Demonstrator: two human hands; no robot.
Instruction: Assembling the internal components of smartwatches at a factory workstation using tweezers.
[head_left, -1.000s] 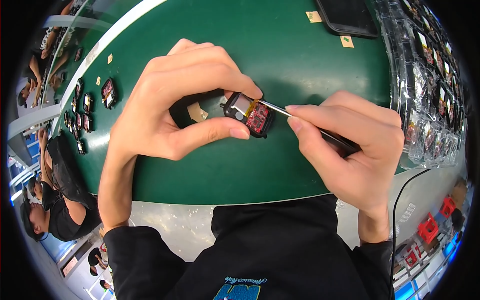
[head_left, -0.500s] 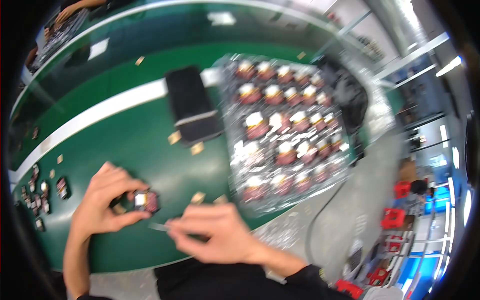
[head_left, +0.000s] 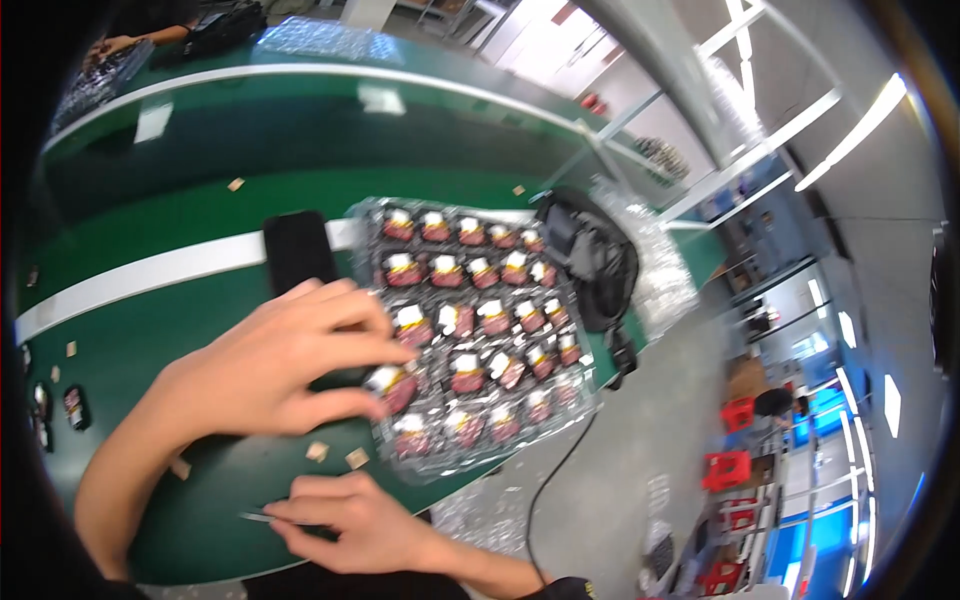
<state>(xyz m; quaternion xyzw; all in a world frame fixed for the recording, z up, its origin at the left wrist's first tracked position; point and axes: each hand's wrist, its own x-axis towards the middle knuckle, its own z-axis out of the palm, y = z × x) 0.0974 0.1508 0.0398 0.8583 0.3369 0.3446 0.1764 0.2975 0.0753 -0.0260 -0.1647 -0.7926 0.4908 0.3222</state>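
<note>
My left hand [head_left: 290, 360] reaches over a clear plastic tray [head_left: 480, 458] holding rows of small components with dark red bodies and white-and-yellow tops. Its thumb and fingers close around one such component [head_left: 394, 388] at the tray's left edge, in the second row from the near side. Nearer to me, my right hand [head_left: 350, 525] pinches a thin metal tool [head_left: 257, 516] whose tip points left over the green table. The tool's exact kind is too small to tell.
Behind my left hand lies a flat black case [head_left: 298, 245]. A black bag [head_left: 590, 255] stands right of the tray, beside bubble wrap [head_left: 655, 290]. Small tan pieces [head_left: 317, 451] and loose components [head_left: 75, 407] lie on the table [head_left: 210, 500]. A black cable [head_left: 560, 465] hangs off its edge.
My left hand has carried a component rightward from the table to the tray. My right hand still holds the tool, now lower and further left in view. The whole view has shifted.
</note>
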